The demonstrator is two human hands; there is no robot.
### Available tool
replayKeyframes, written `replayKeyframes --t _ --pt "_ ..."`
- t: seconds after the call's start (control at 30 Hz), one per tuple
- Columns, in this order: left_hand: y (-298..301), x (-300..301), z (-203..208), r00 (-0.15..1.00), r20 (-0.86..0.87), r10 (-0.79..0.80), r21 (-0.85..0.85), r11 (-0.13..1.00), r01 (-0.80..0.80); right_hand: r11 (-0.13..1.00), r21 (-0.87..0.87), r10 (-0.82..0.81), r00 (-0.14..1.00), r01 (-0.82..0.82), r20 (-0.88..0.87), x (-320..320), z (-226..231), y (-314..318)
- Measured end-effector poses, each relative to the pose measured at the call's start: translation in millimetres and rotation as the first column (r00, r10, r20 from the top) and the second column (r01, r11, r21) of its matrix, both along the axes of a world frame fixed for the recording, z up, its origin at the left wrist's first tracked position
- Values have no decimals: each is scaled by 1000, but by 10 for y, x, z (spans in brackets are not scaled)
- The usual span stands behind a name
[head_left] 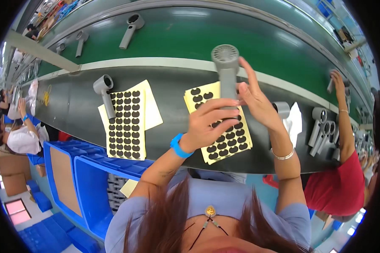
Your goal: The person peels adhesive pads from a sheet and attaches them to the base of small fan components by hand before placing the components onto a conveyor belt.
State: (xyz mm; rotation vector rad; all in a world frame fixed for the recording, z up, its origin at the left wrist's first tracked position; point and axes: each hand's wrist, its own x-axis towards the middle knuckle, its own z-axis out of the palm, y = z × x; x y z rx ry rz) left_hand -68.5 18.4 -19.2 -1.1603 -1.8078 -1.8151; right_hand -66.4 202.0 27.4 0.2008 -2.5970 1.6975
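Note:
My left hand (213, 122), with a blue band at the wrist, has its fingers closed around the lower handle of a grey handheld fan (227, 69). The fan stands upright, its round grille at the top. Beside the handle is my right hand (259, 101), index finger stretched up along the fan's head and thumb near the handle; whether it touches is hard to tell. Beneath the hands lies a yellow sheet of black stickers (230, 148), partly covered. Another sticker sheet (126, 126) lies to the left, with a second fan (107, 95) resting across its upper left corner.
Beyond the dark worktable (169, 97) runs a green conveyor belt (177, 40) carrying several fans, one of them a grey fan (131, 31). White paper (294, 124) and more fans (321, 128) lie to the right, near a co-worker in red (340, 185). Blue crates (93, 194) stand lower left.

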Motion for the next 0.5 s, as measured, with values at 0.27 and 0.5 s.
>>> replayKeyframes --t 0.27,0.5 --pt "-256 -1314 -143 946 -242 215 -343 893 -291 934 137 -303 935 329 -182 -1281 -321 278" --pt "-1860 -3287 -695 38 -368 929 -708 -254 -659 592 746 -365 927 304 -87 -1570 -942 1133"
